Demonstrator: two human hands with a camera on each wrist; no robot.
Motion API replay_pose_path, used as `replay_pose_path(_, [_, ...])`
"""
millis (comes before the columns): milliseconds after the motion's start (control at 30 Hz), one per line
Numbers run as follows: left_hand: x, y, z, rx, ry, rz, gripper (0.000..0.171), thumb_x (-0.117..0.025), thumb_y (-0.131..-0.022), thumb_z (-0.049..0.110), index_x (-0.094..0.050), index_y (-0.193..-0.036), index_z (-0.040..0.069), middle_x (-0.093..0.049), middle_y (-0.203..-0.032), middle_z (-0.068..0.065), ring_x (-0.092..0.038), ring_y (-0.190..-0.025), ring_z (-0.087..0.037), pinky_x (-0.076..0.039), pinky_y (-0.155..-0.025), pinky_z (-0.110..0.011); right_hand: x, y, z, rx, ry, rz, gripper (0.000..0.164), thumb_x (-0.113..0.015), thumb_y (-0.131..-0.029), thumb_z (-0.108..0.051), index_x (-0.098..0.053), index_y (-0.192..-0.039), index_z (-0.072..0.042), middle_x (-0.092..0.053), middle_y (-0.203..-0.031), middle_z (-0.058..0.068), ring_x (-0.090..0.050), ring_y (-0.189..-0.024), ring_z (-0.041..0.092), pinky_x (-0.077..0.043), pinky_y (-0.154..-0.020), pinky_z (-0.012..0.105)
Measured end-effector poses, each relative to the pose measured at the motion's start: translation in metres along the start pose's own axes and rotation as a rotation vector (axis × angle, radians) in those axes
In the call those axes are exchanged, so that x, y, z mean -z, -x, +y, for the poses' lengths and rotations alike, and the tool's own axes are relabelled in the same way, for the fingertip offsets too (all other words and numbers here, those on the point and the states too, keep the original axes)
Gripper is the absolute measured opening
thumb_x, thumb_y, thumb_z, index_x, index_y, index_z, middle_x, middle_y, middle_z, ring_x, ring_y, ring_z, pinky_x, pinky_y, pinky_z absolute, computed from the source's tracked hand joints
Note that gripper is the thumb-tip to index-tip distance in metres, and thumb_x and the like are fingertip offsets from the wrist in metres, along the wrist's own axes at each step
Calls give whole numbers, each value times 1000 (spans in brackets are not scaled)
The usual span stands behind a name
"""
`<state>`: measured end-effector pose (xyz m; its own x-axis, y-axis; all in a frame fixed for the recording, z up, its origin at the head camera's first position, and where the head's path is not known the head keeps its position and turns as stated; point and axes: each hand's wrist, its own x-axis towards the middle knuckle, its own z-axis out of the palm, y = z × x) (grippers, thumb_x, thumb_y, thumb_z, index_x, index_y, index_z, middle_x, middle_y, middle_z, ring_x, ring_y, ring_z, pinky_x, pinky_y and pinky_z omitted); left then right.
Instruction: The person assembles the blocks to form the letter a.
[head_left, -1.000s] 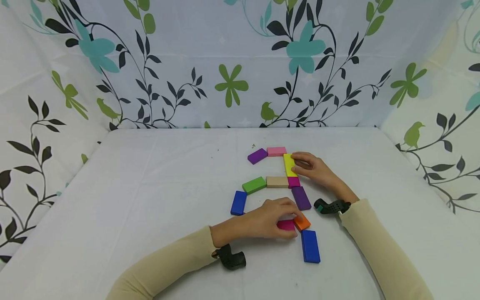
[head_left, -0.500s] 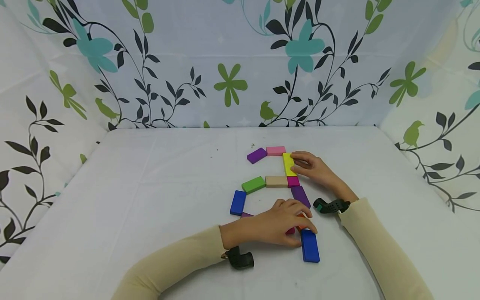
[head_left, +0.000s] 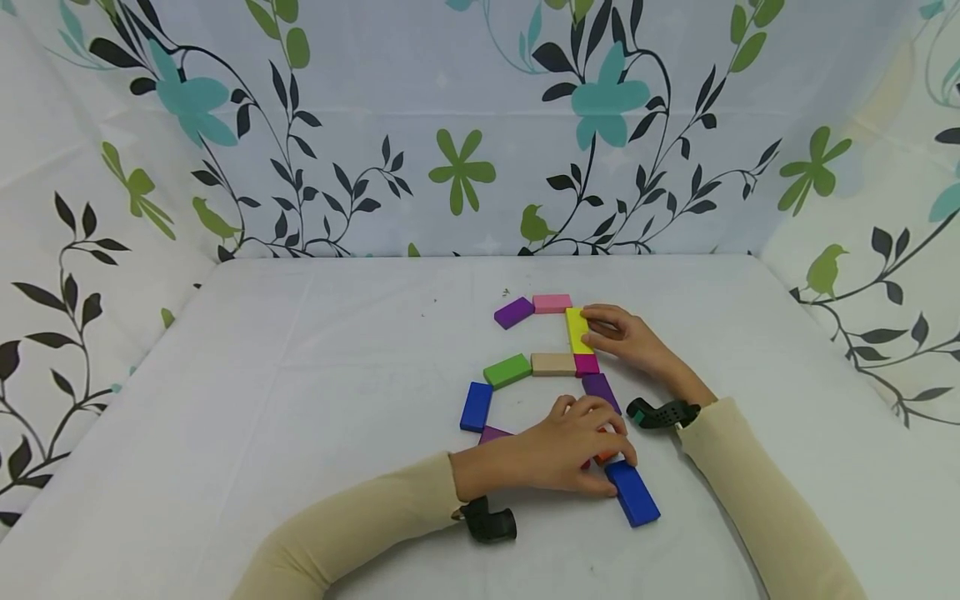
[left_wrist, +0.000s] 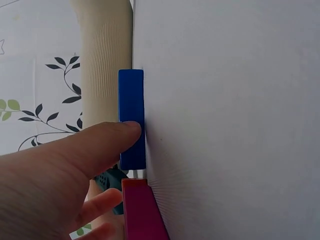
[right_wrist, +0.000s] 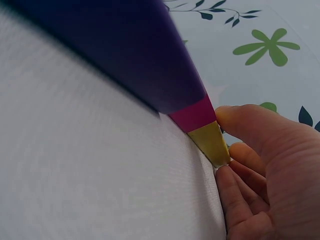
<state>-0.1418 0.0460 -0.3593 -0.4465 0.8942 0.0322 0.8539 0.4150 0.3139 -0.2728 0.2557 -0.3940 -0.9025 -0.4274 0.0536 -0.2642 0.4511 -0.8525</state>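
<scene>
My left hand (head_left: 551, 450) reaches over the lower blocks. It pinches the upper end of a blue block (head_left: 634, 497), which lies tilted on the cloth. In the left wrist view the thumb (left_wrist: 125, 135) presses on that blue block (left_wrist: 131, 95). An orange block (head_left: 604, 457) and a magenta block (left_wrist: 142, 210) are partly hidden under the hand. My right hand (head_left: 633, 342) holds the right side of a yellow block (head_left: 577, 330) with thumb and fingertips. Below the yellow one sit a small magenta block (head_left: 587, 364) and a purple block (head_left: 601, 392).
Farther along the line are a pink block (head_left: 552, 303) and a violet block (head_left: 514, 312). A tan block (head_left: 553, 364), a green block (head_left: 507, 371), another blue block (head_left: 476, 406) and a partly covered purple block (head_left: 493, 433) form a curve. White cloth (head_left: 337, 358) covers the table.
My left hand has moved right from the magenta and orange blocks to the blue block. That block's lower end has swung to the right. My right hand stays at the yellow block.
</scene>
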Motion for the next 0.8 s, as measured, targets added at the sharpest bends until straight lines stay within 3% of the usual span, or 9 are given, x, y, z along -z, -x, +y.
replay_pose_path(500, [-3, -5, 2, 74, -32, 28, 35, -67, -90, 44, -61, -120, 28, -50, -131, 5, -33, -130, -15, -30, -104, -40, 0, 0, 1, 3, -12, -2, 52, -61, -96, -16, -45, -142, 2, -34, -151, 21, -41, -137, 37, -39, -101, 34])
replay_pose_path(800, [-2, 1, 0, 160, 35, 74, 36, -68, -90, 39, -61, -122, 24, -51, -128, 2, -43, -123, -14, -36, -98, -34, 0, 1, -1, 3, 9, -3, 51, -61, -97, -17, -45, -142, 2, -34, -151, 22, -41, -137, 38, -38, -102, 34])
